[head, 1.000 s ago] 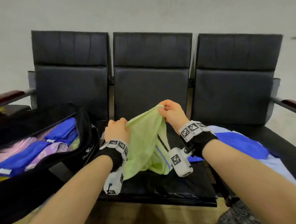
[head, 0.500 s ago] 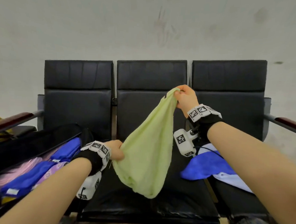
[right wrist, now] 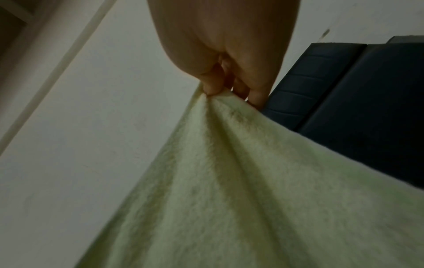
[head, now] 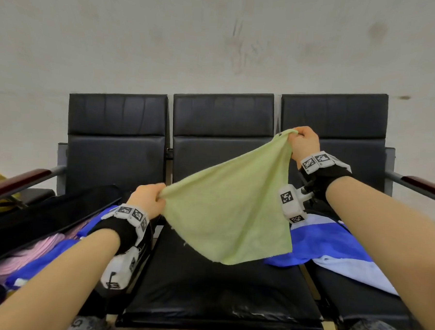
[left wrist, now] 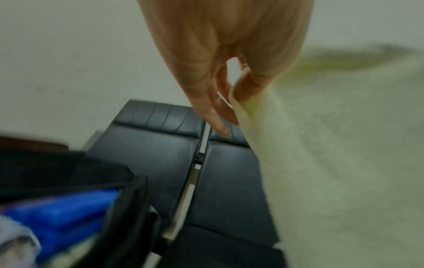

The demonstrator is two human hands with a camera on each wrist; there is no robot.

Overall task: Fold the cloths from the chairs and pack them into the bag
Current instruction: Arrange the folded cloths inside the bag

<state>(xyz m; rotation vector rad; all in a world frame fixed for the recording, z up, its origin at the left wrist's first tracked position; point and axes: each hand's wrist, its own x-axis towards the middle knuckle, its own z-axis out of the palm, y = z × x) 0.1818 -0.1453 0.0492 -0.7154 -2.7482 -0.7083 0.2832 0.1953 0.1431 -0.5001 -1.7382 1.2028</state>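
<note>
Here both hands pinch, apparently by corners, the green cloth (head: 230, 206).

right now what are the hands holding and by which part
Both hold the light green terry cloth: the left hand pinches its left corner, the right hand pinches its top corner, raised higher.

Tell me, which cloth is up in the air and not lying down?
The light green cloth. The left hand and right hand each pinch a corner, while the blue cloth lies on the right chair.
</note>
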